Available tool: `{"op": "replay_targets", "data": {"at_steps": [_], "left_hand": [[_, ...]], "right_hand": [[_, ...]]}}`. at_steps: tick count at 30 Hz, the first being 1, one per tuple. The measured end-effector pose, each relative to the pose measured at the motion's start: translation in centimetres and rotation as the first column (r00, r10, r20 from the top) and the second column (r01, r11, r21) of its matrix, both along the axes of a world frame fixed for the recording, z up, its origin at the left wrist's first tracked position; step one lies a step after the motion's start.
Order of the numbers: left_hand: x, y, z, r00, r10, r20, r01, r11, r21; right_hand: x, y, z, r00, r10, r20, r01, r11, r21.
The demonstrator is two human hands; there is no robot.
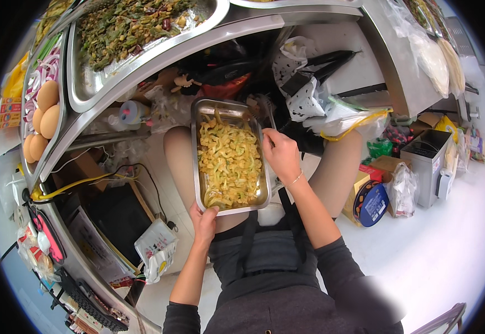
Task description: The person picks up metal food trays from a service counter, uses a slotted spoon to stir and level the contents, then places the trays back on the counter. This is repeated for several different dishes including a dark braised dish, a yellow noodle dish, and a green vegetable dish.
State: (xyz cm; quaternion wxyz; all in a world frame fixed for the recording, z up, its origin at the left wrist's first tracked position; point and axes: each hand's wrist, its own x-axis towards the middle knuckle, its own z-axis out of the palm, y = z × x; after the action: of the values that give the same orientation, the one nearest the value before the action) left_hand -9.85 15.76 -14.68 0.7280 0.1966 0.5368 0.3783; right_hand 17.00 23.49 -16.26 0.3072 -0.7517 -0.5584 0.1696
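Observation:
A rectangular stainless steel tray (266, 190) rests over my lap, tilted slightly, filled with cooked yellow cauliflower pieces (230, 163). My left hand (205, 221) grips its near left corner, thumb over the rim. At the right side of the tray is my right hand (281, 154), fingers curled by the upper right rim; part of what its fingers close on is hidden. A thin bracelet circles the right wrist.
A steel counter edge (175, 46) curves ahead, bearing a large tray of chopped green food (129, 33) and brown eggs (50, 121). Bags (351, 121) lie beyond my knees. A blue round tin (372, 204) and boxes stand on the floor at right.

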Motion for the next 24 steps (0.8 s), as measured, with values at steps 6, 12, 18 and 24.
{"op": "replay_targets", "data": {"at_steps": [6,12,18,24], "left_hand": [[-0.2,-0.2,-0.2,1.0,0.013,0.023,-0.013,1.0,0.0],[-0.3,-0.1,-0.3,1.0,-0.001,0.017,0.001,1.0,-0.019],[0.0,-0.2,0.0,0.999,0.022,0.033,-0.022,1.0,0.006],[-0.1,-0.3,-0.3,1.0,0.012,0.015,-0.012,1.0,0.011]], "right_hand": [[-0.5,-0.4,-0.9,0.992,0.047,-0.116,-0.049,0.999,-0.014],[0.0,0.1,-1.1,1.0,-0.025,-0.019,0.025,0.999,0.024],[-0.2,-0.5,-0.4,0.977,-0.055,-0.204,0.072,0.994,0.077],[-0.6,0.5,-1.5,0.943,-0.122,-0.311,0.107,0.992,-0.065]]}}
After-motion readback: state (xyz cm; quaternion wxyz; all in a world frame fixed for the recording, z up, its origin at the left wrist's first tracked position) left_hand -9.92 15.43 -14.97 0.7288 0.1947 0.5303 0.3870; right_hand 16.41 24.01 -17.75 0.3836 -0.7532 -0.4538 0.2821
